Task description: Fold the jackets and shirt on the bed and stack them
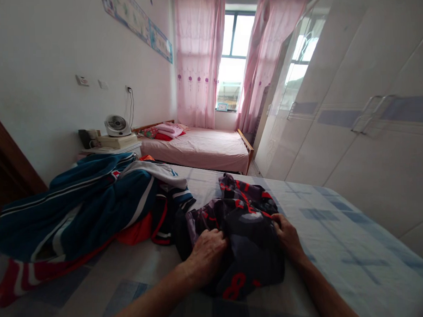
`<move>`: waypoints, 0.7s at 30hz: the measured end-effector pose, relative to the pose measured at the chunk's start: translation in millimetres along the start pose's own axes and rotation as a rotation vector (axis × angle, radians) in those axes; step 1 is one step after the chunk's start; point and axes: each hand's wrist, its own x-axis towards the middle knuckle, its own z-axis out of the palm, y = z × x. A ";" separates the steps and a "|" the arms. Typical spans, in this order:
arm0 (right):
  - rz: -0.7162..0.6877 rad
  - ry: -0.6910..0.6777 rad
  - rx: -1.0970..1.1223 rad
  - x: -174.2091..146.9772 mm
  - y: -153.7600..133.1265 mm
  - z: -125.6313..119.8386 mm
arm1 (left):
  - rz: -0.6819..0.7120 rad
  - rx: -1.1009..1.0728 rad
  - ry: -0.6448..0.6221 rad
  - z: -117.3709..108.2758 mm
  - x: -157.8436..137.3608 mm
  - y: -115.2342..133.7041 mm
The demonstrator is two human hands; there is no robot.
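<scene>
A black sports jersey [249, 240] with red trim and a red number lies crumpled on the bed with the blue-and-white checked sheet [339, 246]. My left hand [208, 251] is closed on its left side, the fingertips sunk in the folds. At the right edge, my right hand [285, 232] pinches the fabric between thumb and fingers. Patterned grey and red cloth bunches up beyond both hands. Left of the jersey rests a heap of clothes, with a teal jacket [105, 199] on top and a grey garment [156, 172] across it.
Behind stands a second bed [204, 147] with a pink sheet and folded bedding. A small fan [118, 125] sits on a bedside cabinet at the left wall. White wardrobes [361, 79] line the right side. Pink curtains [199, 62] frame the window.
</scene>
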 end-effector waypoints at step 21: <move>-0.148 -0.101 -0.065 -43.8 -64.7 -80.2 | -0.443 -0.013 0.637 -125.5 -85.9 -101.6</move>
